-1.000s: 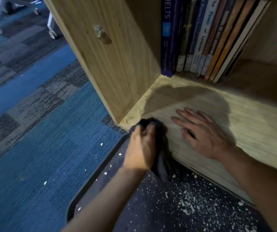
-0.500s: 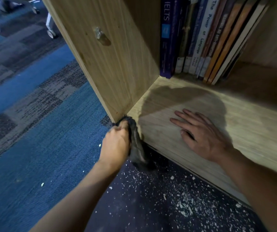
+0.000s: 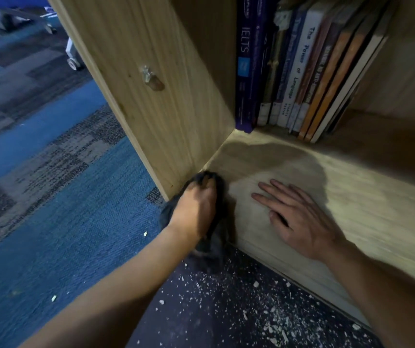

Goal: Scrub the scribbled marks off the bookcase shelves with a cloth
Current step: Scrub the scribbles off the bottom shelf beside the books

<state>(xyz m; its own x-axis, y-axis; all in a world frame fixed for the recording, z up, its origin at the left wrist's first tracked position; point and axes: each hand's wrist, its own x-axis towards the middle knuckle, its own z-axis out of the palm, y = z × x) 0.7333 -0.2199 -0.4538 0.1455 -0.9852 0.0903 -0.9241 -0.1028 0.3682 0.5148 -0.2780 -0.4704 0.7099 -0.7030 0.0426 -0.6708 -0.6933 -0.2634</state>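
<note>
My left hand [image 3: 196,207] is closed around a dark cloth [image 3: 214,243] and presses it into the front left corner of the wooden bottom shelf [image 3: 367,197], where the shelf meets the side panel [image 3: 156,116]. The cloth's loose end hangs over the shelf's front edge. My right hand [image 3: 301,219] lies flat on the shelf, palm down with fingers spread, a little right of the cloth. I cannot make out any scribbled marks on the visible wood.
Several upright books [image 3: 299,66] stand at the back of the shelf against the side panel. A shelf peg [image 3: 151,77] sticks out of the panel. Blue and grey carpet [image 3: 58,197] lies to the left. White crumbs litter a dark mat [image 3: 239,310]. Wheeled furniture legs [image 3: 72,56] stand far left.
My left hand moved the cloth left to the shelf's outer corner, then pushed it inward against the side panel. My right hand stayed flat in place.
</note>
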